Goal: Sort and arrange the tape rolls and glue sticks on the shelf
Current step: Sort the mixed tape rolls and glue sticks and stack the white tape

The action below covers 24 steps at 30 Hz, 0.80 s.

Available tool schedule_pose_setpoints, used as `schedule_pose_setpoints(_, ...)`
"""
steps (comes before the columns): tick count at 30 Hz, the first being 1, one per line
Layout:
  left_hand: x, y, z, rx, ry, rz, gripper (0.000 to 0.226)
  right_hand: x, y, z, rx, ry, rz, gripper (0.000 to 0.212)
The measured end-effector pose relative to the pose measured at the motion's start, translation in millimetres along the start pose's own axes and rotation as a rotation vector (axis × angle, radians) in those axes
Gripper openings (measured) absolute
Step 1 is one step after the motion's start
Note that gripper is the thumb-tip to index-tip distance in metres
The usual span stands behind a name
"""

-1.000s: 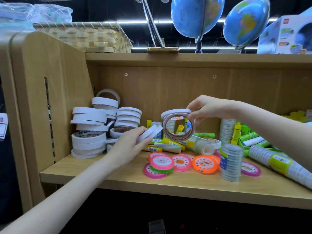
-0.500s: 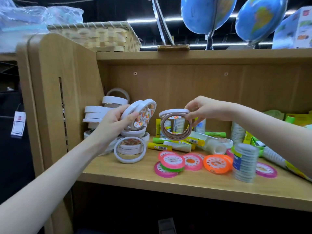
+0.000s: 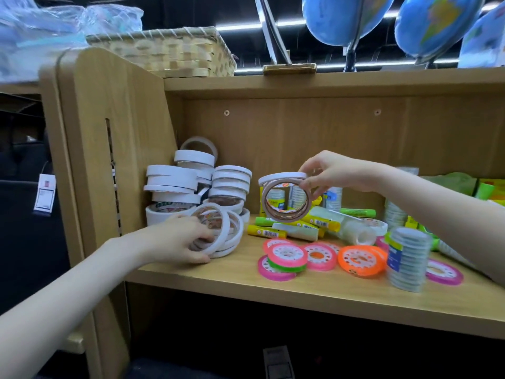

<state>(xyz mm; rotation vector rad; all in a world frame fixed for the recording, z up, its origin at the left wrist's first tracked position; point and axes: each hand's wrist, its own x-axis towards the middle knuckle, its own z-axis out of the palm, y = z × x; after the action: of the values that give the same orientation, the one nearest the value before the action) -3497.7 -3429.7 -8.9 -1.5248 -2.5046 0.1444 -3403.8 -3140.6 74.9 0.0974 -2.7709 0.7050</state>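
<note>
Wooden shelf [image 3: 314,289] carries white tape rolls [image 3: 175,184] stacked at its left and yellow glue sticks [image 3: 266,231] behind. Left hand [image 3: 179,242] grips tilted thin white rolls [image 3: 218,228]; right hand [image 3: 328,170] pinches two rolls [image 3: 284,198] aloft.

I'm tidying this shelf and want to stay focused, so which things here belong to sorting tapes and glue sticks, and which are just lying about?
Belongs to the job:
white tape rolls
neon tape rolls
clear tape stack
yellow glue sticks
rolls held by right hand
rolls under left hand

Just lying about:
woven basket
globes
hanging price tag
</note>
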Motion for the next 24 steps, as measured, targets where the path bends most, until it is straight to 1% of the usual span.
schedule_pose_setpoints(2,4.4,0.9,2.7,0.117,0.083,-0.018,0.019,2.2,-0.6,0.8,0.017,0.003,-0.002,0.014)
schedule_pose_setpoints(4,10.9,1.2,0.7,0.131,0.193,-0.035,0.021,3.5,-0.9,-0.1,0.032,0.002,-0.009,0.014)
schedule_pose_setpoints(6,19.4,-1.3,-3.0,0.079,0.314,-0.047,0.016,6.0,-2.1,-1.3,0.044,0.008,-0.008,0.014)
schedule_pose_setpoints(7,24.0,-3.9,-4.8,0.007,0.342,-0.052,0.012,8.0,-3.6,-1.8,0.048,0.019,-0.006,0.014)
schedule_pose_setpoints(8,27.5,-6.2,-5.9,-0.078,0.335,-0.064,0.009,10.9,-5.3,-2.3,0.045,0.044,-0.006,0.014)
schedule_pose_setpoints(10,30.9,-11.4,-5.6,-0.219,0.248,-0.094,0.019,18.3,-11.0,-2.7,0.018,0.138,-0.016,0.012)
schedule_pose_setpoints(12,31.8,-15.1,-4.5,-0.283,0.174,-0.106,0.026,28.2,-18.3,-2.1,-0.048,0.281,-0.06,0.014)
schedule_pose_setpoints(13,32.5,-16.2,-3.8,-0.252,0.164,-0.109,0.03,35.8,-22.6,-0.6,-0.11,0.357,-0.1,0.017)
schedule_pose_setpoints(16,37.2,-16.5,2.0,0.149,0.216,-0.07,0.052,64.1,-37.4,9.5,-0.263,0.552,-0.208,0.022)
schedule_pose_setpoints(17,38.5,-17.3,5.3,0.2,0.258,-0.055,0.061,73.8,-42.5,14.2,-0.275,0.593,-0.233,0.022)
schedule_pose_setpoints(19,38.9,-18.9,11.7,0.116,0.355,-0.053,0.076,91.6,-49.6,25.3,-0.281,0.637,-0.264,0.022)
schedule_pose_setpoints(20,37.8,-19.8,13.6,0.056,0.394,-0.059,0.075,100.9,-50.8,31.7,-0.292,0.611,-0.268,0.023)
schedule_pose_setpoints(21,37.8,-21.3,15.4,0.034,0.42,-0.057,0.072,109.7,-51.4,38.1,-0.317,0.535,-0.261,0.026)
schedule_pose_setpoints(22,39.2,-23.2,16.8,0.036,0.439,-0.051,0.067,116.4,-51.9,44.6,-0.357,0.413,-0.232,0.031)
schedule_pose_setpoints(24,41.3,-25.2,17.9,0.023,0.444,-0.049,0.064,126.2,-48.8,55.3,-0.417,0.138,-0.137,0.048)
